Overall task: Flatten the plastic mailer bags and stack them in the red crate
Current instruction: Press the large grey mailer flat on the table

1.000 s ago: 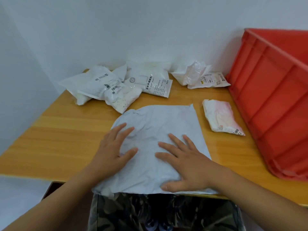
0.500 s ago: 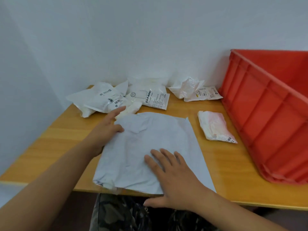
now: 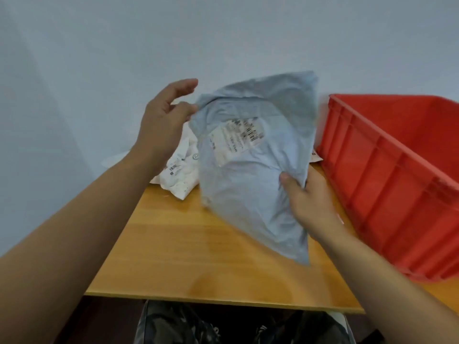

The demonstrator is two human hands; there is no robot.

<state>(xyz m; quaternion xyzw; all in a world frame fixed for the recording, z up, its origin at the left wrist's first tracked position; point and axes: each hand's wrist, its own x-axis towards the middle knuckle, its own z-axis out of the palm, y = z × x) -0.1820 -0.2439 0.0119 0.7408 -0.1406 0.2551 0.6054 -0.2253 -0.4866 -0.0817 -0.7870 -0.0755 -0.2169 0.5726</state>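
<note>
A large grey mailer bag (image 3: pixel 250 175) with a white shipping label hangs in the air above the wooden table (image 3: pixel 198 256), its label side facing me. My right hand (image 3: pixel 310 202) grips its right edge, thumb on the front. My left hand (image 3: pixel 164 125) pinches the bag's upper left corner between thumb and fingers. The red crate (image 3: pixel 397 184) stands at the right on the table, its inside mostly hidden from here.
Several white mailer bags (image 3: pixel 181 175) lie at the back of the table, partly hidden behind the raised bag and my left hand. White walls close the back and left. My lap shows below the table's front edge.
The grey bag lay flat on the table under my pressing hands; now both hands hold it lifted and turned label side toward me, shifted toward the crate. My view has tilted up.
</note>
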